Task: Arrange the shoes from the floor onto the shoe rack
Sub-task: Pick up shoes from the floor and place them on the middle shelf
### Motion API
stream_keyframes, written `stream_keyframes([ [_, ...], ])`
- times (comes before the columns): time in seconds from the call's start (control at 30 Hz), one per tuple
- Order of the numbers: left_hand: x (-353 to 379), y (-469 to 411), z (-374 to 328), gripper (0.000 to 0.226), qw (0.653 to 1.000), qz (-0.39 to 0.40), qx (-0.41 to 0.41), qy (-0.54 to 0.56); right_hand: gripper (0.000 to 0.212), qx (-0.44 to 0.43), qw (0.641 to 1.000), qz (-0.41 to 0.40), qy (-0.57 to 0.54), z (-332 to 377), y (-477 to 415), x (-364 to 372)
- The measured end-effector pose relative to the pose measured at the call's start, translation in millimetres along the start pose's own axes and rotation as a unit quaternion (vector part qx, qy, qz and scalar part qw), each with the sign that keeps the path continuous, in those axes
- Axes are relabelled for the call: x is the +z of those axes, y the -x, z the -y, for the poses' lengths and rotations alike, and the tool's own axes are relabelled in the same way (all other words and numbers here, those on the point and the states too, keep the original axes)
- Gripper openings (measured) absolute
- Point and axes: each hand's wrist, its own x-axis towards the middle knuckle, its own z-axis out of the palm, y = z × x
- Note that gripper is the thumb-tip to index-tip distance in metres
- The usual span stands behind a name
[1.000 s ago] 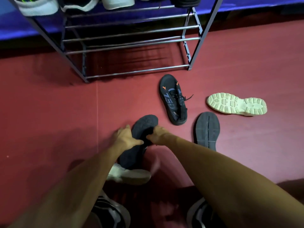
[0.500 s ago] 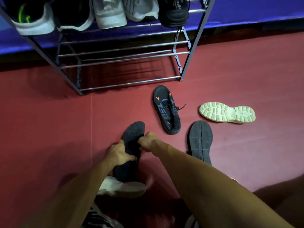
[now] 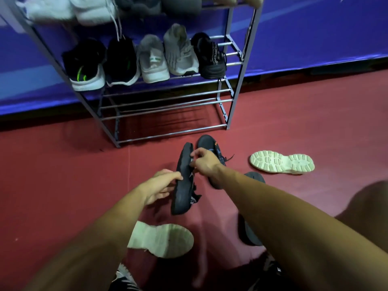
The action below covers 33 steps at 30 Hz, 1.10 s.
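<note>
I hold a dark grey shoe (image 3: pixel 182 185) on its edge just above the red floor, sole facing left. My left hand (image 3: pixel 160 185) touches the sole side at the middle. My right hand (image 3: pixel 204 162) pinches the upper near the toe. Behind my right hand lies a black shoe with orange marks (image 3: pixel 210 143). A dark shoe (image 3: pixel 251 232) lies sole-up, partly hidden under my right forearm. Two cream shoes lie sole-up, one at right (image 3: pixel 281 163) and one near me (image 3: pixel 165 239). The metal shoe rack (image 3: pixel 237 85) stands ahead with several shoes on its middle shelf.
The rack's two lowest tiers (image 3: pixel 165 106) are bare rods. A blue wall panel (image 3: pixel 315 38) runs behind the rack. More shoes fill the top shelf (image 3: pixel 94 11). Striped dark shoes (image 3: pixel 123 280) sit at the bottom edge close to me.
The dark grey shoe has been lifted off the floor and turned from sole-up onto its edge. The view has tilted up, showing more of the rack.
</note>
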Motion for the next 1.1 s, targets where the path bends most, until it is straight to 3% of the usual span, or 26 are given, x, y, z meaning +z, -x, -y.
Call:
stream_keyframes([
  [0.1,1.8,22.0,-26.8,0.034,0.997,0.042,0.021,0.066,0.021,-0.046,0.998,-0.033,0.01,29.2,6.8,-21.6],
  [0.2,1.0,38.4,-55.8,0.063,0.993,0.061,0.033,0.091,0.022,-0.069,0.996,-0.051,0.027,57.9,18.9,-45.9],
  [0.27,0.0,48.7,-77.2,0.069,0.99,0.072,0.061,0.104,0.026,-0.079,0.996,-0.042,0.013,75.6,32.8,-63.2],
  [0.4,2.3,74.6,-119.9,0.039,0.982,0.085,0.114,0.125,0.027,-0.087,0.996,0.022,-0.02,100.0,57.4,-93.1],
  [0.5,3.3,88.6,-146.4,0.045,0.98,0.094,0.132,0.116,0.019,-0.106,0.993,0.041,-0.026,112.5,64.5,-103.9],
  [0.6,10.8,102.7,-169.3,0.016,0.978,0.104,0.151,0.099,0.022,-0.131,0.99,0.027,-0.042,127.7,69.6,-109.5],
  [0.8,22.9,105.4,-192.1,0.022,0.963,0.141,0.208,0.101,0.037,-0.133,0.989,-0.005,-0.066,147.4,72.1,-122.2],
  [0.87,23.3,102.2,-198.4,0.018,0.965,0.106,0.229,0.073,0.044,-0.122,0.99,-0.028,-0.067,152.4,68.7,-125.4],
  [0.93,19.0,98.9,-202.6,0.022,0.967,0.075,0.237,0.054,0.037,-0.122,0.989,-0.053,-0.066,155.7,63.3,-129.3],
  [1.03,12.7,101.4,-204.6,0.011,0.967,0.108,0.221,0.062,0.041,-0.128,0.983,-0.1,-0.086,155.9,54.0,-138.5],
  [1.1,9.1,104.3,-204.3,0.017,0.965,0.143,0.212,0.056,0.051,-0.123,0.978,-0.1,-0.133,155.3,47.6,-144.0],
])
